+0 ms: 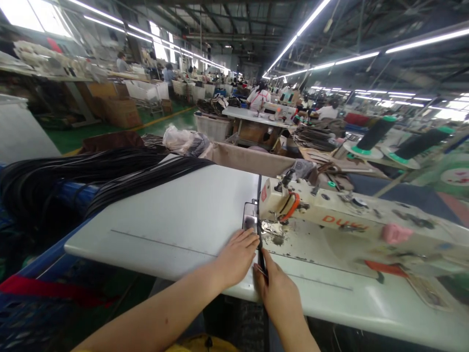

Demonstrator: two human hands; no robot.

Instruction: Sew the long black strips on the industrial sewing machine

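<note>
A narrow black strap (260,240) runs lengthwise through the sewing machine (322,210), under its needle area, and hangs down past the table's near edge. My left hand (238,255) lies flat on the table just left of the strap, fingers stretched forward with their tips at its edge beside the metal plate (250,215). Closer to the table's front edge, my right hand (281,288) pinches the strap between thumb and fingers. The needle and presser foot are hard to make out behind the machine head.
A thick bundle of black straps (128,176) drapes over the table's left corner and a blue crate (47,259). Two black thread cones (377,134) stand behind the machine at right. A beige-walled bin (249,159) borders the table's far side. People work at other tables beyond.
</note>
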